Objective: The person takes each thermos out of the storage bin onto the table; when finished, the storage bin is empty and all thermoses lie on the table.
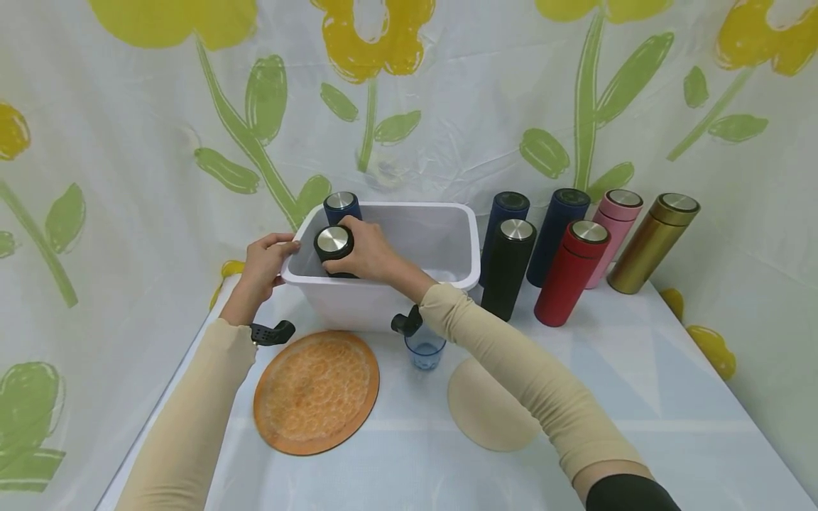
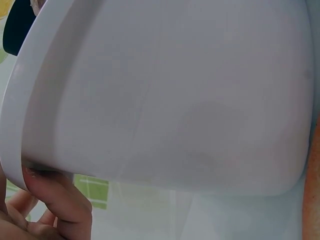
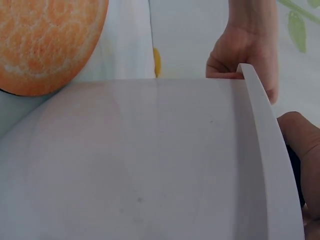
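Note:
A white plastic bin [image 1: 358, 301] stands at the back of the table; its outer wall [image 2: 165, 100] fills most of the left wrist view. My left hand [image 1: 262, 264] grips the bin's left rim, fingers curled under the lip. Over the bin's left end, my right hand [image 1: 367, 250] holds a black thermos [image 1: 334, 243] with a silver-topped lid, its lower part hidden behind the front wall. Right behind it in the bin is a dark blue thermos [image 1: 341, 204]. In the right wrist view, the right hand [image 3: 306, 150] shows partly beyond the rim.
Right of the bin stand several thermoses: dark blue [image 1: 559, 227], black [image 1: 508, 270], red [image 1: 571, 273], pink [image 1: 615, 231] and gold [image 1: 653, 243]. In front lie an orange round mat [image 1: 316, 394] and a beige round mat [image 1: 492, 411]. A blue glass [image 1: 425, 353] stands close to the bin.

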{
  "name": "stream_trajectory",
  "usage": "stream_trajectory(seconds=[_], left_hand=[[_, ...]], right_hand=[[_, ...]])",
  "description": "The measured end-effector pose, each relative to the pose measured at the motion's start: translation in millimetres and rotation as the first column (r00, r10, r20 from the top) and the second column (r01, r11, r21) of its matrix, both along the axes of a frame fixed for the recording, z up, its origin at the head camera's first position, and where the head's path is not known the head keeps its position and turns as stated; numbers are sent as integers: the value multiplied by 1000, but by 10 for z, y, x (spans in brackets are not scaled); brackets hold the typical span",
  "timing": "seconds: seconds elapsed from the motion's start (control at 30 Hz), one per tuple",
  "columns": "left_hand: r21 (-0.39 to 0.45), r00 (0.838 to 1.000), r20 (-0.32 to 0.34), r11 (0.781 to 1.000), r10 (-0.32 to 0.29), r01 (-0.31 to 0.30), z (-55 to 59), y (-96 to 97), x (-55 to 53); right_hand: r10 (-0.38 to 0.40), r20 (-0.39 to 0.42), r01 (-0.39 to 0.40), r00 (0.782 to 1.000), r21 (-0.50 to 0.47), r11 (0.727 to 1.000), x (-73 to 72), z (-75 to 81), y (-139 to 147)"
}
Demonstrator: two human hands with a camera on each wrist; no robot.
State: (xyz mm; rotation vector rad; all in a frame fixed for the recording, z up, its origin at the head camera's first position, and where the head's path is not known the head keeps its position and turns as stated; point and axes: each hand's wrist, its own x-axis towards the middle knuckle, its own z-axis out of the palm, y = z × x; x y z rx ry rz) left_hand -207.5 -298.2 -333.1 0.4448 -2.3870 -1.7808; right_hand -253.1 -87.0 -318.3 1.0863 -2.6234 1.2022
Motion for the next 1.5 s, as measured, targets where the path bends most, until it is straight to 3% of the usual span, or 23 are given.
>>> stream_trajectory(seconds=[0.23,0.4,0.6,0.8,1.07,1.27,1.5], left_hand=[[2,1000,1,1000,-10,10,-32,25,-9],[-7,1000,-5,1000,-7,7,-49,13,-16],[-11,1000,-2,1000,-1,1,-66,8,-10],[-9,1000,-6,1000,0,-1,-71,-6,-11],[-8,1000,-10,1000,3,-3,-46,-42,-32],[-10,1000,-6,1000,-6,6,-21,-19,-40],[-1,1000,-4,1000,10,-10,-17,-17,-49]], right_hand=[[-6,1,6,1000,-66,998,31,-2,59],[-1,-40,-2,999,-81,997,75,83,98],[3,-28,-5,1000,-78,997,152,183,160],[3,-44,-9,999,-141,990,230,274,243],[-7,-133,-27,991,-247,969,268,368,311],[-13,-133,-28,991,-300,954,282,466,410],[10,-171,-83,985,-423,902,352,541,522]])
